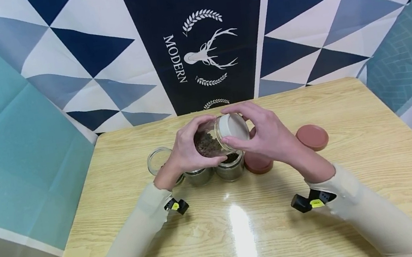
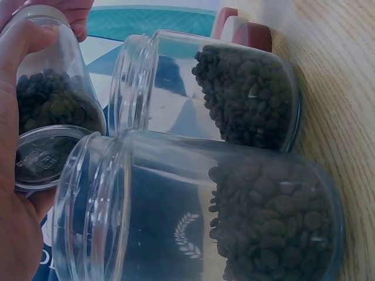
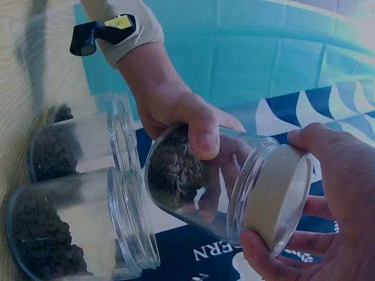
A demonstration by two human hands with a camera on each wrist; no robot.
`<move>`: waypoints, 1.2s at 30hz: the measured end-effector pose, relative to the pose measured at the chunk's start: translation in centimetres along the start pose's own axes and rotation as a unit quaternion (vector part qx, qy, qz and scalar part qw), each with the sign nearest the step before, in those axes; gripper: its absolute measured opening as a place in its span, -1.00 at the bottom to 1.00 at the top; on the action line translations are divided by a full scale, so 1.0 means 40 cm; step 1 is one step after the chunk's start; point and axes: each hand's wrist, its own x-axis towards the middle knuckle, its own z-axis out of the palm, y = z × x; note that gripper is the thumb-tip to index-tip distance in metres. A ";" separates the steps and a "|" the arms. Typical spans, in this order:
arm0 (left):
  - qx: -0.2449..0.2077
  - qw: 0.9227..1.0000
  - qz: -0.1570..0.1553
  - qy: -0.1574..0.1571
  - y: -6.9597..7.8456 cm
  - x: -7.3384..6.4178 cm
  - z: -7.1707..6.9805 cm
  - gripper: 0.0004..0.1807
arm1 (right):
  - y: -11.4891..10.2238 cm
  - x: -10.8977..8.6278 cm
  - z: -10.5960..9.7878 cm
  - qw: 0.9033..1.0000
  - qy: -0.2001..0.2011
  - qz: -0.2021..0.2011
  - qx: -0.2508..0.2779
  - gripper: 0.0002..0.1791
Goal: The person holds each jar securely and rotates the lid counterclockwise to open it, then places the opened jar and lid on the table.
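Above the back half of the table, my left hand (image 1: pixel 184 151) grips the body of a clear jar (image 1: pixel 208 143) partly filled with dark, bean-like pieces. The jar is tilted well over onto its side, its white lid (image 1: pixel 234 127) facing right. My right hand (image 1: pixel 269 130) holds that lid by its rim, fingers and thumb on opposite sides. In the right wrist view the lid (image 3: pixel 278 196) sits on the jar's mouth; whether it is tight cannot be told. Below stand lidless clear jars (image 1: pixel 230 170), also with dark pieces (image 2: pixel 275 222) in them, partly hidden by my left hand.
Two reddish lids lie on the wooden table (image 1: pixel 213 233): one lid (image 1: pixel 258 163) beside the jars, the other lid (image 1: pixel 312 137) farther right. Another clear jar (image 1: pixel 158 159) is at the left end of the row. A patterned cloth (image 1: pixel 99 42) hangs behind the table.
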 end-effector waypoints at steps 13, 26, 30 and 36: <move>0.002 1.000 0.002 0.002 0.008 0.002 -0.003 0.09 | 0.008 0.002 -0.004 0.994 -0.004 -0.106 -0.007 -0.40; 0.006 1.000 -0.017 0.000 0.013 0.000 -0.008 0.10 | 0.009 0.000 -0.008 0.989 0.001 -0.150 -0.002 -0.40; 0.006 1.000 -0.023 0.002 0.016 -0.001 -0.011 0.10 | 0.013 -0.002 -0.021 0.990 0.001 -0.138 0.006 -0.39; 0.006 1.000 -0.030 0.004 0.014 -0.002 -0.016 0.09 | 0.029 -0.002 -0.038 0.992 0.007 -0.125 0.004 -0.39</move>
